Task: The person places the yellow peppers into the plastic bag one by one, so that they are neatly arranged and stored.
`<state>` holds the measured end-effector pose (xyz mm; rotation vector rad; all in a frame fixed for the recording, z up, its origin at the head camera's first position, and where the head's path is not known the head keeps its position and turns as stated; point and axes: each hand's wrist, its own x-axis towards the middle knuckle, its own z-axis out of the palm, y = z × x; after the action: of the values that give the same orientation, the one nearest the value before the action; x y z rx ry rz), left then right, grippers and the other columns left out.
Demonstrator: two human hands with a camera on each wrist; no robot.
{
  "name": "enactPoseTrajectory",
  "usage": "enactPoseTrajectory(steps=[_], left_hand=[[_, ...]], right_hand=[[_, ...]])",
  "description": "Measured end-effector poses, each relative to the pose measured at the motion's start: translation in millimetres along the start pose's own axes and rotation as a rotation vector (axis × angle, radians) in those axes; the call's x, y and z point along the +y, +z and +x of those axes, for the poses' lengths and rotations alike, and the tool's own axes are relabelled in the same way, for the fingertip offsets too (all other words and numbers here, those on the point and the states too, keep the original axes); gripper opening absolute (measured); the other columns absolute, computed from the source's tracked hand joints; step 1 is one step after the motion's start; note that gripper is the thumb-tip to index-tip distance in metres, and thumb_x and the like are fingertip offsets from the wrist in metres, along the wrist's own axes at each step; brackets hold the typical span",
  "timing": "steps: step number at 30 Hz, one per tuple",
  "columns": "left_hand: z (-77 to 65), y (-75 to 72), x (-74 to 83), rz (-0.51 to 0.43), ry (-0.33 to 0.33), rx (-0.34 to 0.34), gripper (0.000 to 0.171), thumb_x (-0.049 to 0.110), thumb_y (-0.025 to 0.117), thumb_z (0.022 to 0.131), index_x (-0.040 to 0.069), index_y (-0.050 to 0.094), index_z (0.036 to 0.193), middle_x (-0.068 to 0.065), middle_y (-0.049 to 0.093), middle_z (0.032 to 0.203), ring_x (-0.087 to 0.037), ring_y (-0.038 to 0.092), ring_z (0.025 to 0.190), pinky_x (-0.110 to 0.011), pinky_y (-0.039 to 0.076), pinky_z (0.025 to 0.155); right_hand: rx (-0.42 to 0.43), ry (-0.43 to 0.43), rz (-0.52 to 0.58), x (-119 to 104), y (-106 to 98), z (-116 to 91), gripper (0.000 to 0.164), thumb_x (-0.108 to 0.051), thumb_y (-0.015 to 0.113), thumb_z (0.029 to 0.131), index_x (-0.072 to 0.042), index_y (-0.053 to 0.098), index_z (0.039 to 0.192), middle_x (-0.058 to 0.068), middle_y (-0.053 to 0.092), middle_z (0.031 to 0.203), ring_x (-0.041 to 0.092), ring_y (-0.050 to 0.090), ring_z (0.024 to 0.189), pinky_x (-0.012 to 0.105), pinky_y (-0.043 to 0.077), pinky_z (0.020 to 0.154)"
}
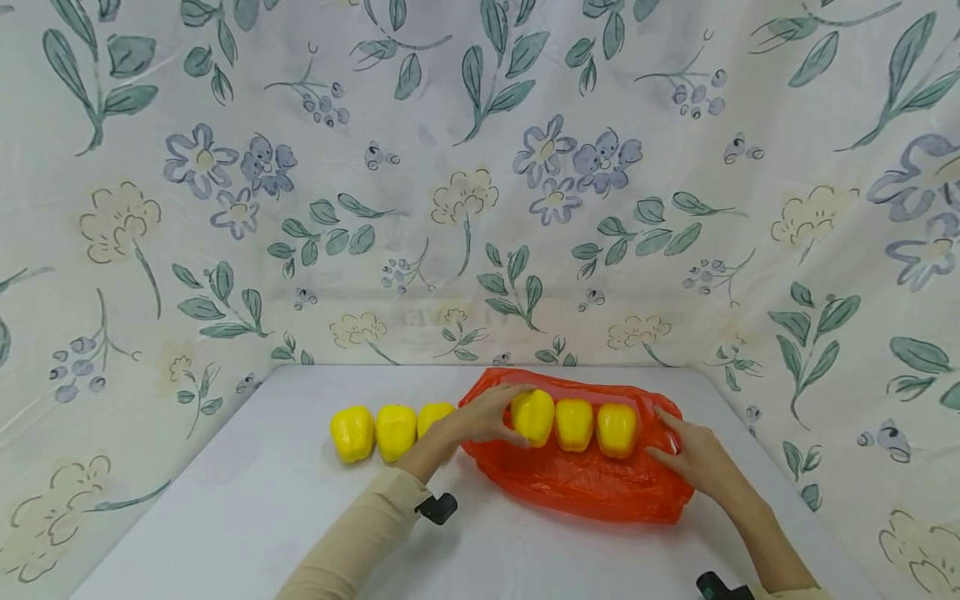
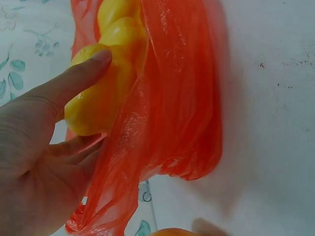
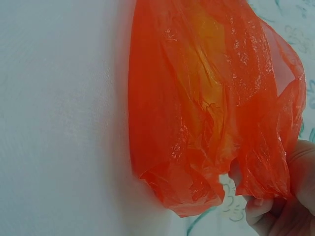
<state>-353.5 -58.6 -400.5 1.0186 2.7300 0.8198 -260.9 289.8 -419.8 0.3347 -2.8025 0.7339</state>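
A red plastic bag lies with its mouth spread wide on the white table. Two yellow bell peppers, one in the middle and one to its right, sit side by side in the bag's opening. My left hand grips a third yellow bell pepper at the left end of that row, thumb over its near side in the left wrist view. At the bag's right end, my right hand holds the gathered plastic between thumb and fingers.
Left of the bag, three more yellow bell peppers stand in a row on the table: one at the left, one in the middle and one partly behind my left wrist. A flowered cloth hangs behind and around the table.
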Motion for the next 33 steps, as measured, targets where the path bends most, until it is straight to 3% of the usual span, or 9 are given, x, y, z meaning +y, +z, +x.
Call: enactPoseTrajectory(steps=[11,18,33], left_hand=[[13.0,9.5,-10.1,-0.014,-0.011,-0.008,0.085,0.035,0.081,0.079,0.023,0.036,0.151,0.001,0.044,0.150,-0.021,0.040,0.136,-0.045,0.043,0.111],[17.0,16.3,-11.5,-0.049,-0.059,-0.024,0.084,0.031,0.081,0.080,0.030,0.035,0.150,0.004,0.043,0.150,-0.021,0.039,0.136,-0.044,0.045,0.109],[19.2,18.7,-10.0,-0.031,-0.141,-0.035,0.087,0.023,0.077,0.084,0.021,0.026,0.155,-0.006,0.036,0.155,-0.026,0.039,0.136,-0.048,0.041,0.113]], right_hand=[[0.002,0.001,0.004,-1,0,0,0.073,-0.020,0.076,0.084,0.005,0.042,0.144,0.032,0.059,0.125,0.039,0.062,0.100,0.041,0.061,0.074],[-0.002,0.011,0.003,-2,-1,-1,0.073,-0.020,0.077,0.084,0.004,0.042,0.144,0.032,0.060,0.125,0.036,0.062,0.097,0.038,0.062,0.071],[-0.007,0.003,0.001,-2,-1,0,0.073,-0.022,0.076,0.084,0.005,0.043,0.144,0.033,0.060,0.124,0.035,0.062,0.096,0.040,0.062,0.072]])
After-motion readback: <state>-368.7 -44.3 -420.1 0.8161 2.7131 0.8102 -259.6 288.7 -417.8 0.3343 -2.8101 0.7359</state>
